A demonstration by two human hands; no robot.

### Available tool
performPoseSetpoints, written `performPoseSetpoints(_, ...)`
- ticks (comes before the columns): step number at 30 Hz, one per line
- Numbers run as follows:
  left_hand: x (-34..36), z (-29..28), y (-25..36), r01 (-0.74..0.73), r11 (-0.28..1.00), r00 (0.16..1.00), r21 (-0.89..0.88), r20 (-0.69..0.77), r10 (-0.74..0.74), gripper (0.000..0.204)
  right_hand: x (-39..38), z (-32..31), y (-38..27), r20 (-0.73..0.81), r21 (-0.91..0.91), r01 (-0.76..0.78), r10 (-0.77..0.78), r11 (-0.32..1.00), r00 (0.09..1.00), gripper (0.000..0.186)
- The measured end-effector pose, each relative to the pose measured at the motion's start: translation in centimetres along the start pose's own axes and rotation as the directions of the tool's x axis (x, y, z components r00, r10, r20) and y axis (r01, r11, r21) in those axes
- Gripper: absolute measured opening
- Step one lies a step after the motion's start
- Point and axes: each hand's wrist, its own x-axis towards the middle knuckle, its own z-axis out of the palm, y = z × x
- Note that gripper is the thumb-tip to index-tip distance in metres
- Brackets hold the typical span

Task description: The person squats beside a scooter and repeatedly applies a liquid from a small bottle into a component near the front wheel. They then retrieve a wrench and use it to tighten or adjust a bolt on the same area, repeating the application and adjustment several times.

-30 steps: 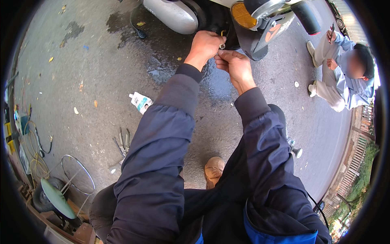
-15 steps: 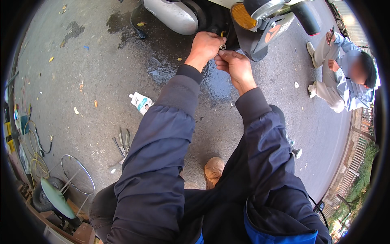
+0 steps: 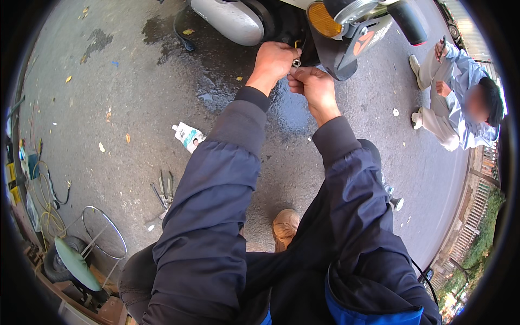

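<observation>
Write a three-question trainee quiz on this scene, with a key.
1. True or false: the left hand holds the white pouch.
2. What colour is the lens above the right hand in the picture: (a) green, (b) orange, (c) blue?
3. Fill in: hand tools lie on the ground to the ____ of the tan boot.

Key: 1. False: the left hand is at a small metal fitting; the white pouch lies on the ground. 2. b. 3. left.

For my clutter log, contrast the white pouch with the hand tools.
The pouch is white with teal print; the hand tools are mostly grey. The pouch is broad; the hand tools have slim, prong-like parts. The pouch lies higher in the picture than the hand tools. Both rest on the pavement beside the left sleeve.
</observation>
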Motion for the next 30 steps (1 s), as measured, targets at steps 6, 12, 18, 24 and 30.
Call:
performPoseSetpoints(6,-0.1,0.0,0.2,0.022,1.000,1.000,0.019,0.006,-0.022,0.023,0.2,0.3,0.5,-0.079,-0.026,0.029,-0.031,0.999,0.996,0.015)
performPoseSetpoints(12,-0.5,0.1,-0.8,-0.012,1.000,1.000,-0.004,0.014,0.012,0.022,-0.3,-0.2,1.2,-0.065,-0.040,-0.014,0.011,0.999,0.998,0.017)
performPoseSetpoints(18,-3.9,-0.5,-4.2,0.146,0.989,0.985,-0.011,0.100,-0.144,0.020,-2.3,-1.5,3.8,0.028,-0.160,-0.199,0.206,0.967,0.978,0.014)
performPoseSetpoints(24,-7.7,-4.1,-9.8,0.450,0.892,0.878,0.051,0.160,-0.452,0.021,-4.3,-1.9,7.7,0.240,-0.586,-0.267,0.479,0.765,0.844,0.022)
performPoseSetpoints(30,-11.4,-6.5,-15.1,0.537,0.739,0.768,0.406,0.127,-0.628,0.019,-5.2,-2.1,8.7,0.224,-0.970,0.080,0.721,0.228,0.656,0.026)
